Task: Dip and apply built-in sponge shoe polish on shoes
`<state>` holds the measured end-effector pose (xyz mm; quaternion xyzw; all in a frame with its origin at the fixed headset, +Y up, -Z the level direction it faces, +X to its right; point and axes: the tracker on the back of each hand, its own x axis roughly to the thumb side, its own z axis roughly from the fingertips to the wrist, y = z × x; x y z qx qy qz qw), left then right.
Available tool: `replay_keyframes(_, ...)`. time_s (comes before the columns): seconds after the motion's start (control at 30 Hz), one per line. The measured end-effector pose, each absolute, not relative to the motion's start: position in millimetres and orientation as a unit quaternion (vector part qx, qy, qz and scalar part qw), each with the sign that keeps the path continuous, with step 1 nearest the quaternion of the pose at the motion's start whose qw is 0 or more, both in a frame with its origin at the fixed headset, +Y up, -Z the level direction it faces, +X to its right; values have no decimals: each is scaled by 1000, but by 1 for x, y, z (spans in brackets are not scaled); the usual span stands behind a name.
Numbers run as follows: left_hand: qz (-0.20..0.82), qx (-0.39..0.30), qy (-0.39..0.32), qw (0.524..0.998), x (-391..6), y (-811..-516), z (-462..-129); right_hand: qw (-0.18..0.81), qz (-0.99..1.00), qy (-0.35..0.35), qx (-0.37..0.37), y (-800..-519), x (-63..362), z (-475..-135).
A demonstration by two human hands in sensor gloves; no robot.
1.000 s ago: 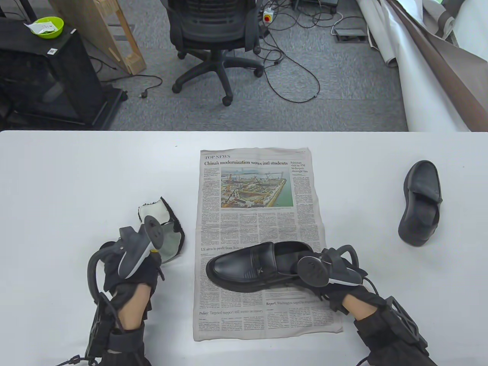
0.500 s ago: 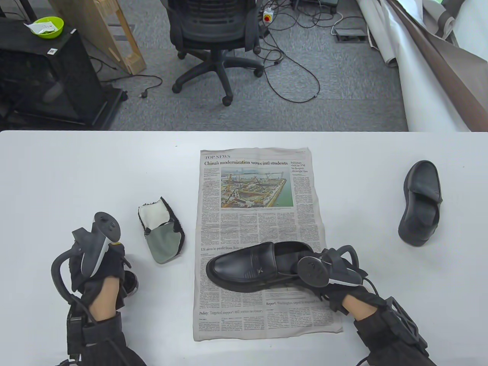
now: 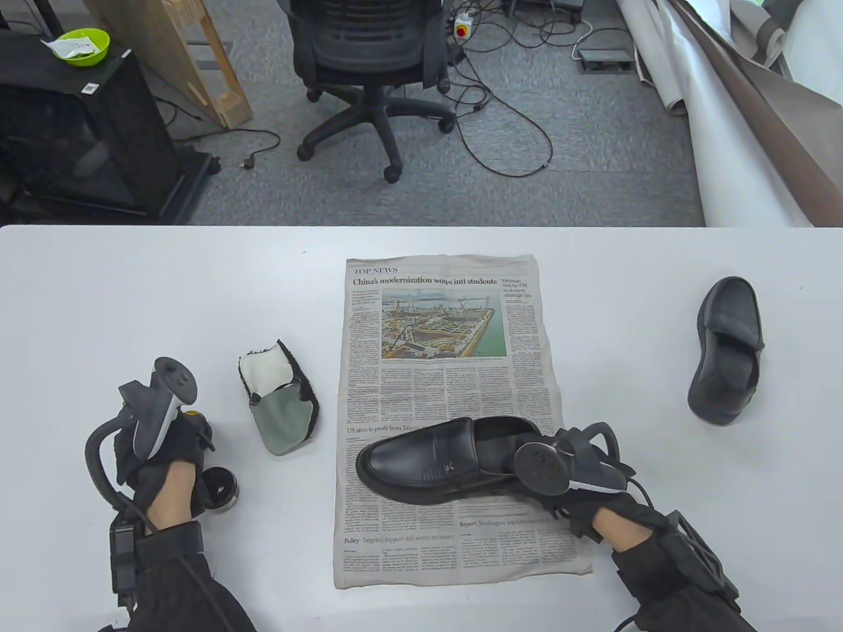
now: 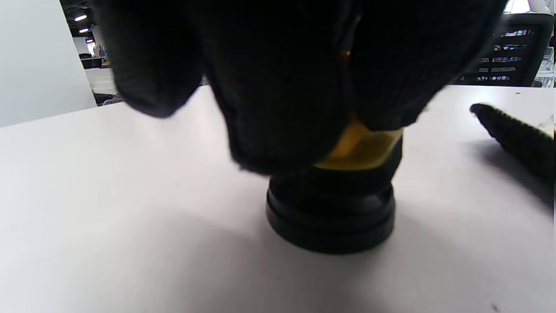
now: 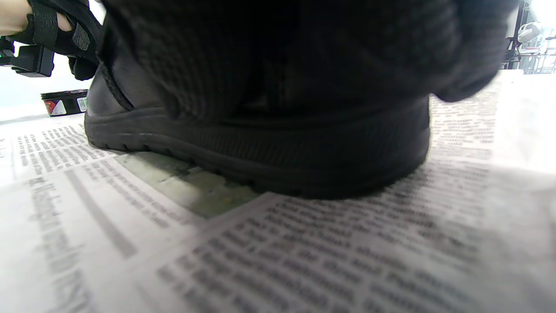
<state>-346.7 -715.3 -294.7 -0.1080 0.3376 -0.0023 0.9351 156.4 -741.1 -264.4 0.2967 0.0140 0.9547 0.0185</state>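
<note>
My left hand (image 3: 161, 461) is curled round a yellow sponge applicator (image 4: 360, 145), holding it down on the round black polish tin (image 4: 331, 215) that stands on the white table (image 3: 132, 296) at my near left; my right hand (image 3: 579, 490) clasps the heel of the black loafer (image 3: 435, 461) lying on its sole across the newspaper (image 3: 448, 382), toe pointing left. From above, my left hand covers most of the tin and only a sliver of yellow shows, while the left wrist view shows the tin's ridged, stacked rim and the amber sponge resting on top of it under my knitted fingers (image 4: 278, 87). The right wrist view shows what the table view cannot: the shoe's ribbed rubber sole edge pressed on the print, and a red-and-white label on the tin's side, too small to read. The loafer's leather is smooth and glossy, with a small metal bit across the vamp. A second black shoe (image 3: 726, 349) lies well apart at the far right. Between my left hand and the paper lies a polishing mitt (image 3: 280, 398), grey cloth with white fleece and a dark fuzzy edge. The paper reads "TOP NEWS" and "China's modernization wows intl students".
</note>
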Motion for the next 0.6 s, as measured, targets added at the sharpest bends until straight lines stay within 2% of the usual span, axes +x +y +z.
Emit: replay_keyframes(0.6,0,-131,383,914,-348,-720,-291,18,954,13,299,-741,157,-264)
